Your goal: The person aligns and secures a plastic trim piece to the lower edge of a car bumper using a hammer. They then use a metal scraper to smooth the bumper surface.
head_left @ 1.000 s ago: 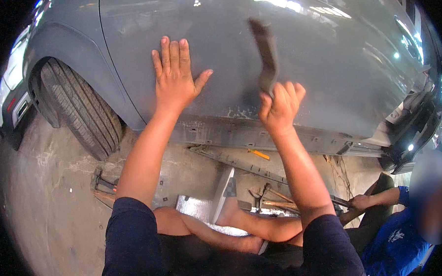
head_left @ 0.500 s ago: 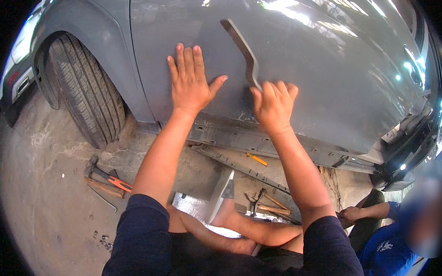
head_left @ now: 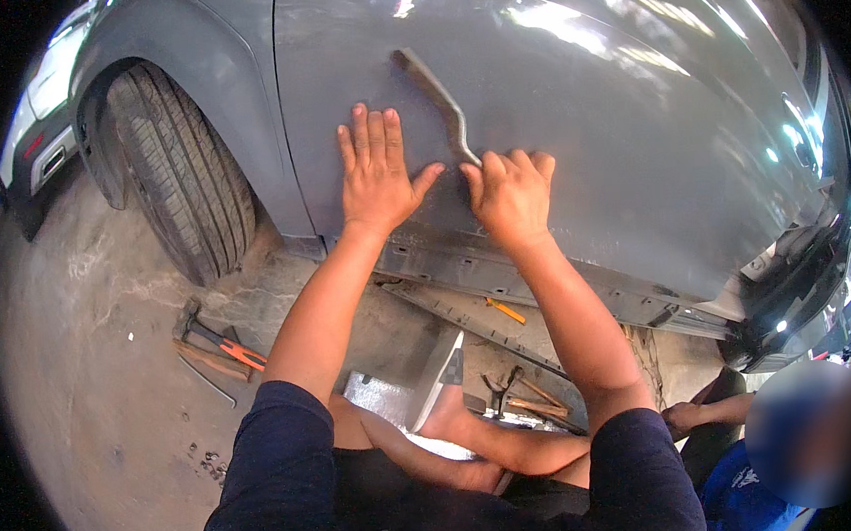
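While the left hand (head_left: 376, 173) lies spread flat on the grey car door panel (head_left: 572, 136), the right hand (head_left: 510, 193) is clenched round the lower end of a bent grey metal bar (head_left: 437, 102) resting against the door. This looks like panel-beating; a next stroke calls for a steady brace. On the dusty concrete floor (head_left: 79, 375) lie a hammer (head_left: 206, 341) and a black tyre (head_left: 180, 181) stands left.
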Motion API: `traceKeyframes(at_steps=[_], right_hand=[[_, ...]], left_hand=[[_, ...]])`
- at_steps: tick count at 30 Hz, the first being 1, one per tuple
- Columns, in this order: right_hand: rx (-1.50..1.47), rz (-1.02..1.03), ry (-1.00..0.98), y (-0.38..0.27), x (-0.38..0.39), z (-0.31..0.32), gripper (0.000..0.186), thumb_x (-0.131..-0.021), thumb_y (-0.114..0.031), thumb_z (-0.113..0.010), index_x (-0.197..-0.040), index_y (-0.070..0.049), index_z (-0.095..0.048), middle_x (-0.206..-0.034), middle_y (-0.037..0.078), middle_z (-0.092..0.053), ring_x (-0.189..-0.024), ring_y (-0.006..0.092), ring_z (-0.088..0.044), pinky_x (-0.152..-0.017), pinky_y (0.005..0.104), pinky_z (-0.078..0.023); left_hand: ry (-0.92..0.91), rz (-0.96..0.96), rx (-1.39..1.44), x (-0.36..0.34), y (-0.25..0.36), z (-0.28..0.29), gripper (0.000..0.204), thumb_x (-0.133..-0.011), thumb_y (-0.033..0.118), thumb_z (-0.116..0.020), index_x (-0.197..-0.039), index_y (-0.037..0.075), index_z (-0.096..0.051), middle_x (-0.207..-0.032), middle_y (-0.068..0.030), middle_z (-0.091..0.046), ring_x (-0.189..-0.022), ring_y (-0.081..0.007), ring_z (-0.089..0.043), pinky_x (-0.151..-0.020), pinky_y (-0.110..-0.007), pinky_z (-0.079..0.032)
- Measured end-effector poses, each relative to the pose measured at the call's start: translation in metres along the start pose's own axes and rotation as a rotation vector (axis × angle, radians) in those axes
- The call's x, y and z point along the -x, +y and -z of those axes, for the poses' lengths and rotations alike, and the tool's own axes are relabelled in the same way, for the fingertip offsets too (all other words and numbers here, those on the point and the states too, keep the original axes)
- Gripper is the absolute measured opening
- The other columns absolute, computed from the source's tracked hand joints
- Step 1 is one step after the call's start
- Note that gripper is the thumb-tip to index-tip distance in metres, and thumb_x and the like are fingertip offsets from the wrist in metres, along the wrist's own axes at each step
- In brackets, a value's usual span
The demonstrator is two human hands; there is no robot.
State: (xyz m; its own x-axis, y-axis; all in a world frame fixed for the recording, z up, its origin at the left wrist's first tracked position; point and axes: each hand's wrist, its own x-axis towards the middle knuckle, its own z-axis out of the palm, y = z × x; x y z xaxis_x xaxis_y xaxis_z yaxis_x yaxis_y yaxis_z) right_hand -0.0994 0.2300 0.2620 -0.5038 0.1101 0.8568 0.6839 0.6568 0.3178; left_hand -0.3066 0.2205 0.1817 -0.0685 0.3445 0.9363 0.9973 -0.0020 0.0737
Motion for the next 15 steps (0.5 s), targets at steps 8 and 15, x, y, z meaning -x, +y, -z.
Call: traceKeyframes(at_steps=[8, 15], right_hand=[[0.033, -0.022, -0.065, 0.023, 0.020, 0.011, 0.027, -0.092, -0.032, -0.075, -0.082, -0.012, -0.061, -0.074, 0.005, -0.061, -0.075, 0.0291, -0.055, -0.084, 0.0483, -0.040], [0.064, -0.089, -0.060, 0.039, 0.029, 0.023, 0.027, -0.091, -0.031, -0.076, -0.082, -0.012, -0.059, -0.075, 0.006, -0.059, -0.074, 0.0285, -0.054, -0.080, 0.0466, -0.038]], left_hand=[[0.020, -0.015, -0.002, 0.001, 0.001, 0.000, 0.115, -0.097, 0.071, -0.056, -0.167, -0.006, -0.007, -0.166, -0.0373, -0.025, -0.159, -0.0538, -0.015, -0.126, -0.070, -0.013], [0.000, -0.024, -0.032, 0.005, -0.002, -0.001, 0.116, -0.099, 0.071, -0.053, -0.167, -0.007, 0.000, -0.165, -0.0388, -0.024, -0.160, -0.0548, -0.011, -0.126, -0.070, -0.011]])
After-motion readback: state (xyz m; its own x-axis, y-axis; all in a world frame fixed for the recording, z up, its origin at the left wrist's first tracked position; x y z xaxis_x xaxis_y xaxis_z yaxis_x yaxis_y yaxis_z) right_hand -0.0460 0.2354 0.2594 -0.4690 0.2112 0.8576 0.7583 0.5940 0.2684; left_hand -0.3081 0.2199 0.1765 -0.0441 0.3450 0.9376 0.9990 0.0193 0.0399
